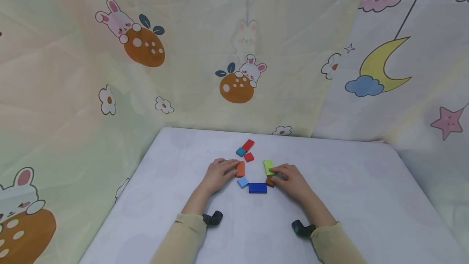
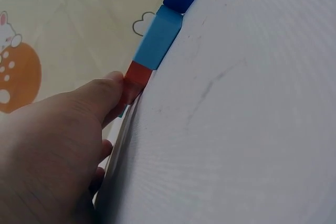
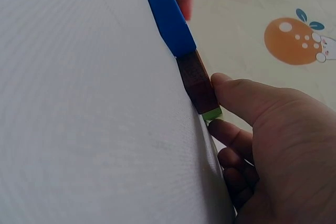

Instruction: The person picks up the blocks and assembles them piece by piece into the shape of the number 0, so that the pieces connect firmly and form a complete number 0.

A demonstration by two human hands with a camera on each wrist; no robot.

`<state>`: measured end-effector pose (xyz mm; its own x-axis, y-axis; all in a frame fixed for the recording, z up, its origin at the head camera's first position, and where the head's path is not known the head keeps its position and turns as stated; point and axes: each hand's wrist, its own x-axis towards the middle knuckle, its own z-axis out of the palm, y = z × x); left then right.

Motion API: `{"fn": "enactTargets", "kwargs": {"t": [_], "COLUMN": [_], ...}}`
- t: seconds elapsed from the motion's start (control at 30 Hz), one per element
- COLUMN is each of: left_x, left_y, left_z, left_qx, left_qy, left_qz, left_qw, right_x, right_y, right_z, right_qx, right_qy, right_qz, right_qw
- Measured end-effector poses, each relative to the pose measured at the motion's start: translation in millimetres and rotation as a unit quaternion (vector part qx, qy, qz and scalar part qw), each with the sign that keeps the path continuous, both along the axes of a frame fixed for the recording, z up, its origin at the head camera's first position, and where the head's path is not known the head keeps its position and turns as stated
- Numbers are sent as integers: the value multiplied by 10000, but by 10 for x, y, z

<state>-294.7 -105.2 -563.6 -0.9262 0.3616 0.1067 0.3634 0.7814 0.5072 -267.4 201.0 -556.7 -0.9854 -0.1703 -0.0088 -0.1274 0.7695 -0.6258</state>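
Note:
Small coloured toy blocks form a loose, curved outline on the table. My left hand (image 1: 220, 173) grips an orange block (image 1: 240, 169) at the left side, its thumb against the block in the left wrist view. Below that sits a light blue block (image 1: 243, 182), then a dark blue block (image 1: 257, 188) at the near end. On the right side, my right hand (image 1: 291, 178) has its thumb on a brown block (image 1: 270, 181), partly covered by it. The right index fingertip lies at the near end of a lime green block (image 1: 268, 167), close beside the brown one.
Beyond the hands lie a red block (image 1: 248, 157), a teal block (image 1: 240, 152) and a longer red block (image 1: 248, 145). The white-covered table (image 1: 348, 182) meets a printed cloth backdrop (image 1: 198, 52) at its far edge.

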Motion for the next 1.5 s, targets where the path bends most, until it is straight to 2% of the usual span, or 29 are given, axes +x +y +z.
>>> {"fn": "enactTargets", "kwargs": {"t": [0.43, 0.67, 0.93, 1.5], "left_x": [64, 169, 203, 200], "left_y": [15, 46, 65, 64], "left_z": [42, 58, 54, 50], "left_qx": [423, 345, -26, -396], "left_qy": [-340, -529, -366, -75], "left_qz": [363, 281, 181, -40], "left_qw": [9979, 9976, 9992, 9992], "right_x": [4, 8, 17, 8], "right_y": [0, 6, -5, -4], "right_z": [1, -3, 15, 23], "right_qx": [-28, -4, 5, -14], "right_qy": [55, 29, -15, 9], "right_qz": [34, 13, 1, 46], "right_qw": [10000, 10000, 10000, 10000]}}
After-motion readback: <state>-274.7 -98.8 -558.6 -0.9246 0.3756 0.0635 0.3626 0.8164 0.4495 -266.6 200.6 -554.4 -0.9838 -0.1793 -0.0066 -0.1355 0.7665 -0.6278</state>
